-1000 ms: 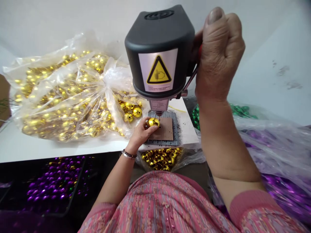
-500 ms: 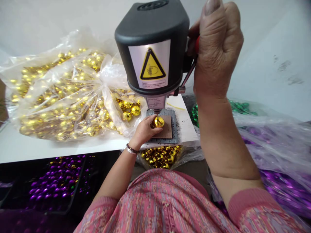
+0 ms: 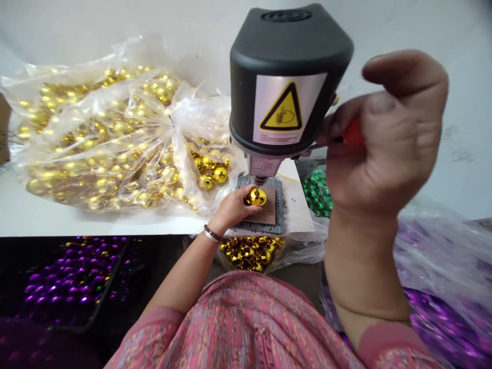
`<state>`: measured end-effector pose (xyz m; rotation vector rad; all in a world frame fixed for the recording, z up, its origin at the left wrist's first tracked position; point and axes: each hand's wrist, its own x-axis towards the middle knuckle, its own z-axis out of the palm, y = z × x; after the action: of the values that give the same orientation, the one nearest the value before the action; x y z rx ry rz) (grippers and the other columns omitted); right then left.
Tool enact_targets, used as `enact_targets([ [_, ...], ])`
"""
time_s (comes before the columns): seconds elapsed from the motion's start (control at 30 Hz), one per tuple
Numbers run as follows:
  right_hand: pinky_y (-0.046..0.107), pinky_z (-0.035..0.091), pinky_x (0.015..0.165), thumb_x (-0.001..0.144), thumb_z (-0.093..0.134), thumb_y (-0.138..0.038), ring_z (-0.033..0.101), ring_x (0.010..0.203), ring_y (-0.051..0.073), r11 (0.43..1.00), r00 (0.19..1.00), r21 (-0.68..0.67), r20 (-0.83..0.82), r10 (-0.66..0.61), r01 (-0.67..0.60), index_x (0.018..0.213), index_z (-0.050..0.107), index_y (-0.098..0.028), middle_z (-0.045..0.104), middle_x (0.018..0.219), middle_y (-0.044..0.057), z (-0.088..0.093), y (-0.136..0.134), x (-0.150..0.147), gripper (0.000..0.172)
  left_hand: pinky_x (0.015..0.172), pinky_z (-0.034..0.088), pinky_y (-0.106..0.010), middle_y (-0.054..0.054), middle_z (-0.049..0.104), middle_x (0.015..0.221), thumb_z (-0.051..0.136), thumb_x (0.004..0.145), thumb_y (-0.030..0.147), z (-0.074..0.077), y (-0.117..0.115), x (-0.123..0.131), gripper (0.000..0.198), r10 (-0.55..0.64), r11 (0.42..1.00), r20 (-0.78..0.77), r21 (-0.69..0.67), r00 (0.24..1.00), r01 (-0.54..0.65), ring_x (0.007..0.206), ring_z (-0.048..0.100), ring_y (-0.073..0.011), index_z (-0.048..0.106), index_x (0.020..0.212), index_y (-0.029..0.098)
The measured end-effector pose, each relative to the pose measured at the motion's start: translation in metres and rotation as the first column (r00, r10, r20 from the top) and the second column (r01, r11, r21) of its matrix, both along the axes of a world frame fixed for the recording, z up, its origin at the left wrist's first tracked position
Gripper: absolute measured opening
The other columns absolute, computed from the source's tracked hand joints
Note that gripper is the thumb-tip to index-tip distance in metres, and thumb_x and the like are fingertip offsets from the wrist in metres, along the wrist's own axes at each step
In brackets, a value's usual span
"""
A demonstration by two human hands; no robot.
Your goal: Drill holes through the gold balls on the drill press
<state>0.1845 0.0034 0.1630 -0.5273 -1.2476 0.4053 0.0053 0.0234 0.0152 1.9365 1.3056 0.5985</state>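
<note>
My left hand pinches a shiny gold faceted ball between thumb and fingers. The ball rests on a brown board over the grey base of a drill press. Right above it is the chuck, with the thin bit at the top of the ball; whether it has entered cannot be told. A black motor housing with a yellow warning label hides the rest. To its right, my right hand curls around the red-knobbed lever, forefinger raised off it.
A large clear bag of gold balls lies on the white table at left, its mouth near my left hand. Dark shavings surround the base. Gold pieces sit in a bag below the table edge. Purple and green beads lie lower.
My right hand has come down with the lever, which now points more sideways, and its forefinger has lifted. The left hand still holds the ball under the bit. The view has shifted.
</note>
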Motion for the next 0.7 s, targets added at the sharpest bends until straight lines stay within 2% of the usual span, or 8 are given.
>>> enact_targets([
  [0.03, 0.022, 0.042, 0.052, 0.087, 0.055, -0.019, 0.050, 0.056, 0.004, 0.998, 0.998, -0.026, 0.000, 0.056, -0.056, 0.103, 0.068, -0.027, 0.052, 0.069, -0.006, -0.005, -0.006, 0.000, 0.023, 0.082, 0.051, -0.029, -0.002, 0.075, 0.106, 0.077, 0.074, 0.028, 0.000, 0.000, 0.000, 0.043, -0.009, 1.000, 0.001, 0.005, 1.000, 0.009, 0.094, 0.068, -0.0207, 0.070, 0.115, 0.021],
  [0.1, 0.025, 0.042, 0.049, 0.085, 0.058, -0.024, 0.046, 0.052, 0.007, 0.996, 0.998, -0.071, 0.031, 0.056, -0.053, 0.107, 0.069, -0.032, 0.048, 0.061, -0.006, -0.015, -0.014, 0.001, 0.026, 0.079, 0.050, -0.028, -0.001, 0.075, 0.103, 0.077, 0.074, 0.027, 0.001, 0.000, 0.000, 0.038, -0.013, 1.000, 0.000, 0.021, 1.000, 0.013, 0.091, 0.067, -0.0197, 0.070, 0.111, 0.021],
  [0.23, 0.028, 0.045, 0.049, 0.089, 0.057, -0.037, 0.045, 0.050, 0.010, 0.990, 0.988, -0.086, 0.115, -0.102, 0.112, 0.101, 0.069, -0.037, 0.048, 0.059, -0.004, -0.031, -0.025, -0.002, 0.018, 0.077, 0.048, -0.027, 0.000, 0.074, 0.100, 0.076, 0.075, 0.028, 0.000, 0.000, -0.001, 0.035, -0.014, 0.999, -0.003, 0.035, 1.000, 0.014, 0.089, 0.066, -0.0190, 0.070, 0.108, 0.021],
  [0.3, 0.028, 0.045, 0.050, 0.090, 0.056, -0.039, 0.046, 0.049, 0.009, 0.986, 0.986, -0.106, 0.119, -0.117, 0.130, 0.100, 0.070, -0.038, 0.051, 0.060, -0.004, -0.036, -0.029, -0.003, 0.017, 0.077, 0.048, -0.027, -0.001, 0.074, 0.101, 0.077, 0.075, 0.029, 0.000, 0.000, -0.001, 0.036, -0.013, 0.999, -0.001, 0.031, 1.000, 0.013, 0.088, 0.066, -0.0193, 0.070, 0.109, 0.021],
  [0.4, 0.029, 0.051, 0.059, 0.089, 0.060, -0.041, 0.052, 0.054, 0.009, 0.980, 0.985, -0.138, 0.117, -0.129, 0.145, 0.099, 0.071, -0.037, 0.054, 0.062, -0.005, -0.042, -0.033, -0.002, 0.016, 0.078, 0.048, -0.027, -0.001, 0.074, 0.102, 0.077, 0.075, 0.028, -0.001, 0.000, -0.001, 0.036, -0.015, 0.999, 0.007, 0.031, 1.000, 0.014, 0.089, 0.066, -0.0198, 0.069, 0.110, 0.021],
  [0.5, 0.032, 0.056, 0.073, 0.088, 0.062, -0.042, 0.064, 0.070, 0.011, 0.971, 0.972, -0.115, 0.134, -0.193, 0.209, 0.100, 0.072, -0.038, 0.055, 0.065, -0.005, -0.052, -0.034, 0.001, 0.016, 0.078, 0.048, -0.027, -0.001, 0.074, 0.102, 0.077, 0.076, 0.027, 0.000, -0.001, 0.000, 0.036, -0.020, 0.999, 0.014, 0.029, 1.000, 0.020, 0.089, 0.065, -0.0197, 0.070, 0.110, 0.021],
  [0.6, 0.035, 0.057, 0.078, 0.088, 0.061, -0.041, 0.069, 0.080, 0.013, 0.968, 0.967, -0.104, 0.138, -0.213, 0.228, 0.101, 0.072, -0.038, 0.057, 0.066, -0.005, -0.059, -0.034, 0.003, 0.017, 0.079, 0.048, -0.027, -0.001, 0.074, 0.103, 0.077, 0.075, 0.026, 0.001, -0.002, 0.000, 0.038, -0.016, 1.000, 0.025, 0.019, 1.000, 0.015, 0.089, 0.065, -0.0197, 0.070, 0.112, 0.021],
  [0.7, 0.037, 0.059, 0.081, 0.087, 0.063, -0.038, 0.070, 0.082, 0.014, 0.966, 0.965, -0.097, 0.136, -0.225, 0.239, 0.101, 0.071, -0.038, 0.060, 0.068, -0.005, -0.063, -0.035, 0.002, 0.016, 0.080, 0.049, -0.028, -0.001, 0.074, 0.103, 0.077, 0.075, 0.025, 0.001, -0.003, 0.001, 0.038, -0.007, 1.000, 0.031, 0.016, 1.000, 0.006, 0.090, 0.066, -0.0198, 0.070, 0.112, 0.022],
])
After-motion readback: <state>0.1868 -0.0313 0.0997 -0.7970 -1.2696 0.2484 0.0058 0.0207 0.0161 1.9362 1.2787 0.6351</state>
